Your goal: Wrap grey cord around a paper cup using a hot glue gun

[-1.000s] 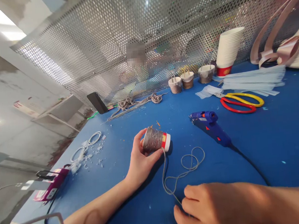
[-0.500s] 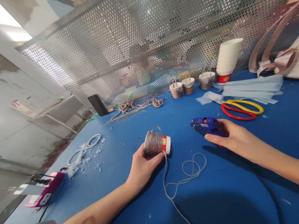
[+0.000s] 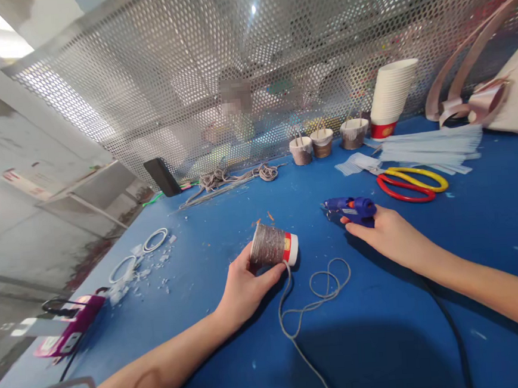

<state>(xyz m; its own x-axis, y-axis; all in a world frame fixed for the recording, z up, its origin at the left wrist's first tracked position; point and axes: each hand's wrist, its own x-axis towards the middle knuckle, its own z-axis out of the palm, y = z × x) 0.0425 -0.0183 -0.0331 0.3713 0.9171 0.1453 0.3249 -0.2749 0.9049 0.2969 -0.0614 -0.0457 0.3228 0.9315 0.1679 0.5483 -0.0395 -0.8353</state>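
My left hand (image 3: 243, 285) is closed around a paper cup (image 3: 269, 246) lying on its side just over the blue table. Grey cord is wound round most of the cup, leaving a red band and white rim bare at the right. From the rim side a loose grey cord (image 3: 292, 329) trails down the table, with a loop to the right. My right hand (image 3: 394, 237) grips a blue hot glue gun (image 3: 352, 209), its nozzle pointing left toward the cup, some distance apart. The gun's handle is mostly hidden by my fingers.
Red and yellow scissors (image 3: 413, 183) lie near translucent glue sticks (image 3: 430, 147). Behind stand a stack of paper cups (image 3: 392, 94) and several cord-wrapped cups (image 3: 322, 143). Cord bundles (image 3: 239, 176), a black phone (image 3: 162, 176) and a purple power strip (image 3: 76, 325) sit left. A perforated metal screen (image 3: 179, 86) borders the back.
The glue gun has shifted slightly left, closer to the cup. The cup has tilted a little in my left hand. The whole view has shifted slightly.
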